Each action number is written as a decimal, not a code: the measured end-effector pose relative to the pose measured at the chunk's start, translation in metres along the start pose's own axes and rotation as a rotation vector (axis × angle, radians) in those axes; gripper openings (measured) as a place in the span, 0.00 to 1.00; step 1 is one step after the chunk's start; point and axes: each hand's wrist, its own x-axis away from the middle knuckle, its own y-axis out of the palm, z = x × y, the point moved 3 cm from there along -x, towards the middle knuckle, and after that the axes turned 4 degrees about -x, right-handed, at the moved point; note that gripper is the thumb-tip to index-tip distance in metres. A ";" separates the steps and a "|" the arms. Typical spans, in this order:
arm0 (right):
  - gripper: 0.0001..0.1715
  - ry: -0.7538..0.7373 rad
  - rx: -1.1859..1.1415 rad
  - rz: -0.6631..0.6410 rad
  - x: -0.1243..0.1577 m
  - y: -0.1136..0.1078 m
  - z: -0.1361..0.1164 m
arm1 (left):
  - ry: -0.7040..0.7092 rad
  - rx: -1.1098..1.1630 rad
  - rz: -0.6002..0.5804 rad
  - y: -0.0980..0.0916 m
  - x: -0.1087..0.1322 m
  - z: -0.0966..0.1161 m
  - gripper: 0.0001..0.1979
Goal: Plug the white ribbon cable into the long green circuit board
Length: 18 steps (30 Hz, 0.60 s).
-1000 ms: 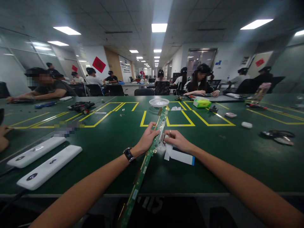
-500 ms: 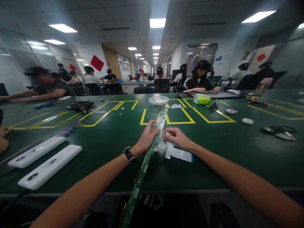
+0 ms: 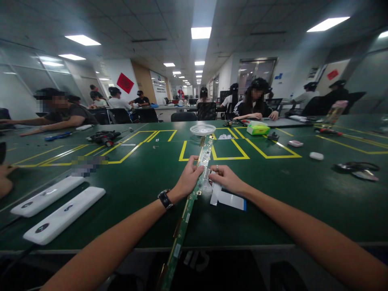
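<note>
A long, narrow green circuit board (image 3: 184, 218) runs from the near table edge toward a clear plastic dish (image 3: 203, 129). My left hand (image 3: 189, 178), with a black watch on the wrist, is closed over the board's middle and grips it. My right hand (image 3: 226, 178) pinches the end of a white flat ribbon cable (image 3: 227, 198) right beside the board. The cable lies flat on the green table (image 3: 273, 194), and its far end carries a blue strip.
Two white elongated devices (image 3: 57, 210) lie at the left. Scissors (image 3: 359, 167), a white oval item (image 3: 316, 156) and a green box (image 3: 257, 129) sit to the right. Yellow tape outlines (image 3: 239, 149) mark the table. Other people work at the far side and left.
The view has shifted slightly. Both hands stay at the same spot on the board, and the ribbon cable has barely moved.
</note>
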 end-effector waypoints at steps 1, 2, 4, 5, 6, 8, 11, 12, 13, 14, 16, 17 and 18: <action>0.12 0.004 0.009 0.007 0.000 0.000 -0.001 | -0.001 -0.013 0.002 0.000 0.000 0.000 0.13; 0.12 0.009 0.020 0.015 0.000 0.001 -0.001 | 0.000 -0.029 0.010 -0.001 0.001 -0.001 0.14; 0.12 0.014 0.047 0.033 0.000 0.001 -0.003 | 0.012 -0.063 0.029 -0.001 0.001 -0.001 0.14; 0.12 0.014 0.061 0.040 0.000 0.002 -0.003 | 0.021 -0.075 0.037 -0.002 0.001 -0.001 0.14; 0.12 0.010 0.072 0.046 0.000 0.002 -0.003 | 0.027 -0.081 0.042 -0.002 0.001 -0.002 0.15; 0.13 -0.003 0.087 0.057 -0.001 0.002 -0.003 | 0.026 -0.079 0.043 -0.002 0.000 -0.004 0.16; 0.14 -0.017 0.112 0.079 -0.001 0.002 -0.001 | 0.004 -0.082 0.048 -0.004 0.000 -0.007 0.17; 0.14 -0.018 0.122 0.087 -0.002 0.002 -0.001 | -0.001 -0.091 0.053 -0.004 0.000 -0.008 0.17; 0.14 -0.018 0.131 0.095 -0.002 0.002 -0.001 | -0.004 -0.103 0.059 -0.005 0.000 -0.009 0.16; 0.14 -0.016 0.136 0.104 -0.002 0.003 -0.001 | -0.005 -0.114 0.064 -0.005 0.000 -0.010 0.16; 0.14 -0.009 0.131 0.128 -0.002 0.004 -0.003 | -0.005 -0.135 0.076 -0.006 0.000 -0.012 0.16; 0.15 -0.005 0.123 0.139 -0.002 0.004 -0.004 | -0.006 -0.144 0.082 -0.006 0.000 -0.012 0.16; 0.15 -0.002 0.112 0.146 -0.002 0.005 -0.005 | -0.007 -0.151 0.087 -0.006 0.000 -0.012 0.16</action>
